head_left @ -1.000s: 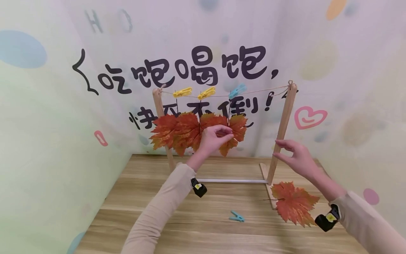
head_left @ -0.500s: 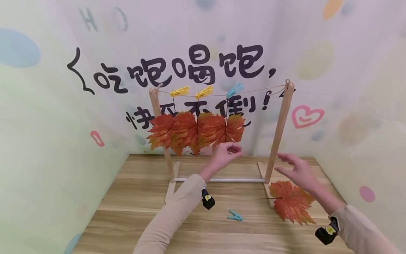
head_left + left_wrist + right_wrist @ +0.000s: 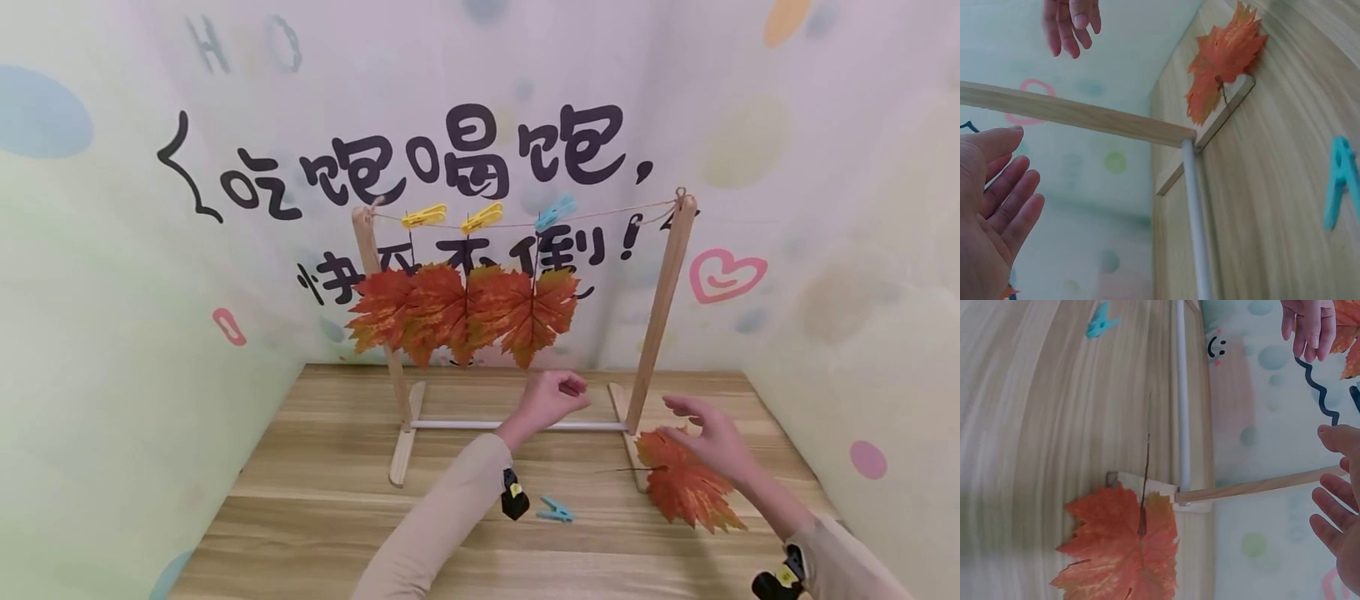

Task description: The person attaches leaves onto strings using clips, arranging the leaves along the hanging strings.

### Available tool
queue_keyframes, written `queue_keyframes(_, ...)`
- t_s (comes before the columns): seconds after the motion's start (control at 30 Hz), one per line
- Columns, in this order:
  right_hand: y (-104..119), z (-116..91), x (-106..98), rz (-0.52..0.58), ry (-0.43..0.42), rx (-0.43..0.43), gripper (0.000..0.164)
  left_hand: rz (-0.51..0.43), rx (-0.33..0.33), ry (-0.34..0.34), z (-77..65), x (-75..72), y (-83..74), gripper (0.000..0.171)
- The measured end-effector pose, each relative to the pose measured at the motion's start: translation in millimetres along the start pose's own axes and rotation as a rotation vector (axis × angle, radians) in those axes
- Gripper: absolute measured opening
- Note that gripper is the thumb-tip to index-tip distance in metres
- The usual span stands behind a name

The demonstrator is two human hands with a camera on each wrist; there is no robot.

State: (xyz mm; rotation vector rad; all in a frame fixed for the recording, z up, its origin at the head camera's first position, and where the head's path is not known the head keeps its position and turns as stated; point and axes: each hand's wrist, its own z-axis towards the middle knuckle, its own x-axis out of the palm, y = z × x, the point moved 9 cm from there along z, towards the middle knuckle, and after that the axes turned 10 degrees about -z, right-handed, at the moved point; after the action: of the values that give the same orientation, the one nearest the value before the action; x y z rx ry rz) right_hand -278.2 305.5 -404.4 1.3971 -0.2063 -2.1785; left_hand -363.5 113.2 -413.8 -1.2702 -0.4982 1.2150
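My left hand (image 3: 551, 400) is in the air in front of the frame's white rod, below the hanging leaves, fingers loosely bent and holding nothing. My right hand (image 3: 712, 442) hovers over a loose orange-red maple leaf (image 3: 693, 498), thumb and fingers apart. That leaf lies across the right foot of the wooden frame, its thin stem pointing left; the right wrist view shows the leaf (image 3: 1125, 550) below the fingers. A light-blue clothespin (image 3: 555, 509) lies on the table between the hands. Three similar leaves (image 3: 465, 312) hang by their stems from the string, overlapping one another.
Two yellow clothespins (image 3: 425, 216) and a blue clothespin (image 3: 556, 213) grip the string (image 3: 615, 212) between two wooden posts (image 3: 663, 312). A white rod (image 3: 450, 425) joins the posts low down, above the wooden table (image 3: 300, 517). A printed curtain stands behind.
Both hands have come down: the left from the third hanging leaf to near the rod, the right from beside the right post to over the loose leaf. The hanging leaves stay up.
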Motion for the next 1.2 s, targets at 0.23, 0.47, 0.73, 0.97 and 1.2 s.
queue_keyframes(0.23, -15.3, -11.6, 6.3, -0.036, 0.008, -0.003, 0.039, -0.017, -0.051, 0.027, -5.5, 28.1, 13.7, 0.019)
queue_keyframes(0.47, -25.5, -29.1, 11.1, -0.017, 0.013, 0.028, 0.038, -0.052, -0.079, 0.032, -10.4, 50.5, 24.9, 0.02)
queue_keyframes(0.73, -35.6, -44.9, 22.6, -0.003, 0.046, 0.106, 0.041, -0.036, -0.163, 0.028, -23.6, 65.4, 52.9, 0.023)
queue_keyframes(0.97, -40.1, -53.7, 30.7, -0.013, 0.058, 0.114, 0.038, -0.024, -0.207, 0.006, -36.2, 71.6, 67.3, 0.023)
queue_keyframes(1.2, -45.4, -62.5, 37.6, 0.001, 0.065, 0.175, 0.04, 0.108, -0.212, 0.005, -47.4, 88.9, 74.6, 0.033)
